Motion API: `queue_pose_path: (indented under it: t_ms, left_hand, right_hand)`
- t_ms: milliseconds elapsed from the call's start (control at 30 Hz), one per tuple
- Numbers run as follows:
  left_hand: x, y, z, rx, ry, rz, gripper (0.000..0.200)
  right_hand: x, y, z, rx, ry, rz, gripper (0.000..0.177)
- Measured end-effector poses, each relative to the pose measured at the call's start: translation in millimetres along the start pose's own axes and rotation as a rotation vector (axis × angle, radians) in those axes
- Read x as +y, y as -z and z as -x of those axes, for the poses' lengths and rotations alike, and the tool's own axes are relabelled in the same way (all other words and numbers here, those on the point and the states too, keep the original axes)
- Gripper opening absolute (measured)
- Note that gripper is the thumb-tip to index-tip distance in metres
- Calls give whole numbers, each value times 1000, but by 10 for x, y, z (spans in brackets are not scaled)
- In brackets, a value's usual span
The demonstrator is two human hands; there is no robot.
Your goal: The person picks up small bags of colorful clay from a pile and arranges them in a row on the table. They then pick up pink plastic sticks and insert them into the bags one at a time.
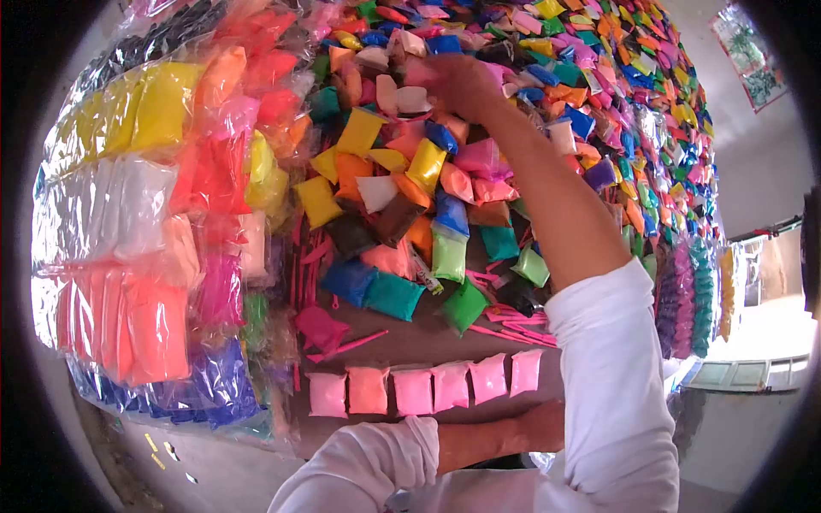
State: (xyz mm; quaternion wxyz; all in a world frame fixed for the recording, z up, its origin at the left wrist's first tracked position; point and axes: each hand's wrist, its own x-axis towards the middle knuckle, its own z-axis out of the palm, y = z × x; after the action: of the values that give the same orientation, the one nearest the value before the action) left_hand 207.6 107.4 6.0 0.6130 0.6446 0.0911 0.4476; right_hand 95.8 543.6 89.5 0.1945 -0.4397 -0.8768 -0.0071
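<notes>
My right hand (466, 85) reaches far into a pile of small colourful clay-like packets at the upper middle. Its fingers are blurred among pale pink packets (412, 100), so I cannot see whether it grips one. My left hand (540, 427) lies low at the table's front edge, its fingers hidden behind my right sleeve (611, 342). Just beyond it runs a row of several pink packets (413, 392), with a more coral one (368, 391) near the left end. Yellow (361, 131), teal (395, 295) and green packets (464, 308) lie at the near side of the pile.
Large clear bags of yellow (162, 104), white (141, 205) and coral packets (156, 329) are stacked on the left. Pink plastic sticks (517, 329) lie on the brown table (385, 338). A magenta packet (321, 332) rests at the left. The mixed pile extends far back and right.
</notes>
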Motion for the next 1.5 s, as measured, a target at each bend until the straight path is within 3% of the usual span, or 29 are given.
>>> queue_pose_path:
  t_ms: [100, 133, 233, 267, 367, 400, 467, 567, 700, 733, 867, 900, 1000, 1100, 1200, 1300, 1500]
  left_hand:
    - [-58, 31, -26, -341, 41, -415, 20]
    - [-77, 4, -22, -347, 57, -426, 20]
    - [-2, 33, -71, -448, 93, -485, 23]
    - [42, 74, -92, -497, 104, -508, 24]
    - [-23, 47, -58, -528, 109, -513, 26]
    - [-30, 12, -31, -417, 131, -488, 28]
    - [46, 37, -73, -439, 158, -534, 31]
    - [154, 154, -125, -390, 145, -504, 32]
    - [20, 116, -88, -236, 161, -310, 35]
    - [114, 191, -166, -293, 254, -221, 38]
    - [350, 233, -298, -206, 533, -108, 41]
    - [408, 247, -333, -208, 594, -110, 41]
    - [269, 209, -263, -249, 452, -288, 43]
    - [272, 179, -229, -189, 481, -158, 49]
    - [204, 279, -237, -160, 637, 77, 51]
    - [162, 310, -267, -55, 634, 253, 51]
    - [126, 366, -267, -144, 536, 229, 52]
  right_hand:
    - [68, 447, 107, 51, -126, -466, 31]
    - [91, 531, 187, 67, -88, -714, 28]
    - [-30, 917, 719, -98, -330, -1383, 31]
    - [72, 888, 865, -143, -263, -1464, 29]
    - [74, 914, 1395, -142, -353, -1796, 28]
    - [11, 918, 1569, -68, -386, -1744, 28]
    - [-133, 935, 1921, 77, -452, -1638, 28]
    - [-207, 1087, 2463, 74, -403, -1466, 26]
    - [-202, 1219, 3267, 192, -583, -1485, 26]
    - [-270, 1309, 3412, 256, -621, -1551, 24]
    - [-360, 1444, 4124, 424, -728, -1721, 28]
    - [-321, 1416, 4303, 403, -746, -1671, 27]
    - [-305, 1393, 4676, 364, -797, -1557, 21]
    - [-405, 1456, 4829, 375, -842, -1531, 19]
    - [-463, 1536, 4966, 432, -860, -1618, 23]
    - [-663, 1633, 5006, 464, -795, -1471, 21]
    - [-928, 1555, 5144, 399, -882, -1454, 19]
